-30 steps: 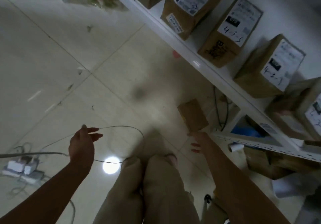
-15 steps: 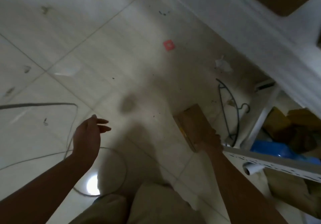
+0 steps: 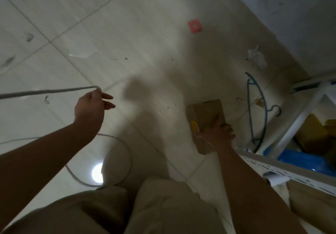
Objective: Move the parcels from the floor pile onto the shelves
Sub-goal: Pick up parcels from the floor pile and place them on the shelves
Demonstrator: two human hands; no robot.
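Note:
A small brown cardboard parcel (image 3: 206, 113) lies flat on the tiled floor beside the white shelf unit (image 3: 291, 173). My right hand (image 3: 217, 133) is down on its near end, with the fingers curled over the right edge and the thumb on the left side, gripping it. Out to the left, above the floor, my left hand (image 3: 90, 110) holds nothing and its fingers point loosely right. My bent knees in beige trousers fill the bottom of the view.
A grey cable (image 3: 54, 90) runs along the floor behind my left hand and loops near my knees. A blue hanger (image 3: 258, 110), a red square (image 3: 195, 26) and a plastic scrap (image 3: 257, 57) lie on the floor. A blue bag (image 3: 305, 159) sits under the shelf.
The view has dropped from the shelf boxes to the floor. My right hand reached down onto the parcel and now grips it. The left hand stays held out.

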